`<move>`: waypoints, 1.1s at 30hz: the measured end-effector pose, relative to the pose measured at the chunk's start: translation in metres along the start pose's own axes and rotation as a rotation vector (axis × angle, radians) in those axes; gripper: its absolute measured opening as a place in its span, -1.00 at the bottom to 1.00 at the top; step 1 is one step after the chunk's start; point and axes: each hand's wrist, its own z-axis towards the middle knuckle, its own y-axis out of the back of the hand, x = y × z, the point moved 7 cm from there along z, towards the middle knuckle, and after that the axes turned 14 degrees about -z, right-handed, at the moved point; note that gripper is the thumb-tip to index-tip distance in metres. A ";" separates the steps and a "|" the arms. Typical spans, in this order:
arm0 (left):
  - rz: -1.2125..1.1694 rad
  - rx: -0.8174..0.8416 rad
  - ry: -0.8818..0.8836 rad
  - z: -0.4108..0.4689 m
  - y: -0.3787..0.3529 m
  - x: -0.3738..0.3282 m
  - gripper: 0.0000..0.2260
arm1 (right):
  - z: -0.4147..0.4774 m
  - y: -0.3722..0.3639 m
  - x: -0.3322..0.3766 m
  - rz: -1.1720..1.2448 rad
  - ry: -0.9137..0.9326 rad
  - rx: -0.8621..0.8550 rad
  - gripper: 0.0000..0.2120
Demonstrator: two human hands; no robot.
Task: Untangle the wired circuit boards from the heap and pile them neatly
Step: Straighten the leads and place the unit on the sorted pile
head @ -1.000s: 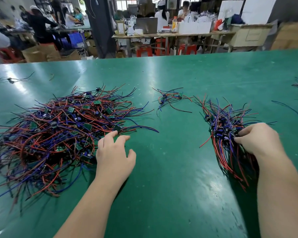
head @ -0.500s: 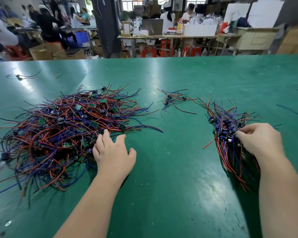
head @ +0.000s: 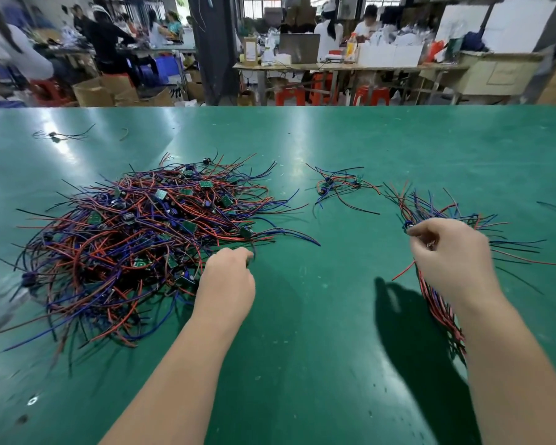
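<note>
Your left hand (head: 227, 277) pinches a wire (head: 253, 253) at the heap's (head: 135, 239) near-right edge; your right hand's (head: 453, 252) fingers clench the pile (head: 437, 303).

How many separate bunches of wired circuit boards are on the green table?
4: the big tangled heap at left, a small cluster centre back, the sorted pile at the right hand, one stray far left. More may lie past the right edge.

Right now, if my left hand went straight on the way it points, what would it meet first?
Most likely the loose wire ends trailing from the right edge of the heap, just beyond the curled fingers of your left hand. Depth is unclear from one view.
</note>
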 end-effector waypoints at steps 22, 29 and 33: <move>-0.834 -0.119 -0.263 -0.029 0.019 -0.055 -0.88 | -0.059 -0.057 0.102 1.331 -0.145 0.685 -0.91; -0.596 -0.130 -0.061 -0.027 0.012 -0.040 -0.94 | -0.044 -0.044 0.082 1.597 -0.317 0.584 -0.87; -0.401 -0.541 -0.497 -0.049 0.055 -0.069 -0.87 | -0.041 -0.045 0.080 1.647 -0.370 0.573 -0.84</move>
